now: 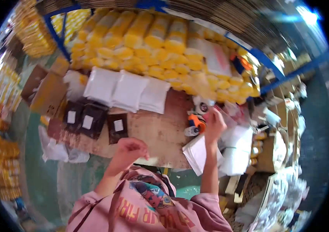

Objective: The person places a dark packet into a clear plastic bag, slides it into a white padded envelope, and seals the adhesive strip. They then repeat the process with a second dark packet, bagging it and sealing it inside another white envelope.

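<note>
My left hand (130, 149) hovers over the near edge of the wooden table, its fingers loosely curled and apart, with nothing showing in them. Just beyond it lies a dark packet with a white label (118, 124). My right hand (215, 124) is raised on the right side, fingers pinched together; what they grip cannot be made out. A blurred tan sheet (202, 86) shows beyond its fingertips. Beside that hand are an orange tape dispenser (197, 123) and a small white bottle (191, 131). Below its wrist sits a stack of white sheets or bags (196, 154).
White packets (102, 86) line the table's back, with two dark labelled packets (88, 120) at left. Yellow-ended rolls (139, 31) are piled behind. An open cardboard box (48, 92) stands left; a white wrapped bundle (237, 150) lies right. A blue rack beam (263, 62) crosses above.
</note>
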Demonstrator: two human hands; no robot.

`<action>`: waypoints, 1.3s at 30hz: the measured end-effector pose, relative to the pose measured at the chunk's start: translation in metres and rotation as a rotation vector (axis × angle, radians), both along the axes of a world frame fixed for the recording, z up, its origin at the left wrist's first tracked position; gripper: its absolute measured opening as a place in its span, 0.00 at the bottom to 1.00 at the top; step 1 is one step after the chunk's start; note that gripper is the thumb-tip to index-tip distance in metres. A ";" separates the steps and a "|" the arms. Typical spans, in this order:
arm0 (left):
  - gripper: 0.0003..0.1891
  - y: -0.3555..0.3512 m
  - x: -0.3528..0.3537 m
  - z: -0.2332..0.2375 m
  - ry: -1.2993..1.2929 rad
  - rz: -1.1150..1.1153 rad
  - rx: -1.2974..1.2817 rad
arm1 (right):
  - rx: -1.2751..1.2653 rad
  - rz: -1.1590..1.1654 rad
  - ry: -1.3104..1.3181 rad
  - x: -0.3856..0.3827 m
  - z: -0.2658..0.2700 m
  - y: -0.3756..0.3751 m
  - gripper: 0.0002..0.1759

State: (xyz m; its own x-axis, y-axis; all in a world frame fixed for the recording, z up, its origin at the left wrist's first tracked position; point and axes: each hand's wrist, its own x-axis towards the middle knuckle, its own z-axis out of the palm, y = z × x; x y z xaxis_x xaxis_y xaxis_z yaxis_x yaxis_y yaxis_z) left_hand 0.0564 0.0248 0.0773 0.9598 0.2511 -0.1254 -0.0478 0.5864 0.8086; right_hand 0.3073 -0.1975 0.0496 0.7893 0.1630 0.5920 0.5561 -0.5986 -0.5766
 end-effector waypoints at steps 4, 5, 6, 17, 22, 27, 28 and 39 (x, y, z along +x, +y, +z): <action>0.01 0.002 0.004 -0.006 -0.054 -0.038 -0.036 | 0.009 -0.021 -0.053 -0.001 0.005 0.008 0.04; 0.01 0.002 0.004 -0.006 -0.037 -0.055 -0.046 | 0.006 -0.020 -0.085 -0.001 0.007 0.009 0.04; 0.02 0.003 0.004 -0.007 -0.016 -0.071 -0.056 | 0.008 -0.013 -0.064 -0.003 0.008 0.009 0.04; 0.09 -0.008 0.016 0.012 0.097 -0.159 0.102 | 0.311 0.155 0.383 -0.081 0.047 0.013 0.02; 0.13 -0.006 0.028 0.004 0.018 -0.297 -0.131 | 0.369 0.183 0.602 -0.135 0.089 0.022 0.01; 0.17 -0.019 0.035 0.009 -0.104 -0.243 -0.255 | 0.178 0.279 0.246 -0.163 0.092 0.032 0.05; 0.17 -0.020 0.035 0.007 -0.132 -0.215 -0.324 | 0.130 0.295 0.200 -0.168 0.094 0.035 0.06; 0.14 -0.005 0.025 0.004 0.227 -0.093 0.247 | -0.124 0.386 0.206 -0.197 0.065 0.044 0.08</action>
State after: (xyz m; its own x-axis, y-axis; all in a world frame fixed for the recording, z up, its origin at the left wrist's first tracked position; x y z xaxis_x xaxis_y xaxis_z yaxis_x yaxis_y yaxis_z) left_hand 0.0816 0.0198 0.0818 0.9347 0.2129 -0.2845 0.1939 0.3653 0.9105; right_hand 0.1108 -0.1538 0.1146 0.7563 0.5281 0.3862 0.6331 -0.4419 -0.6355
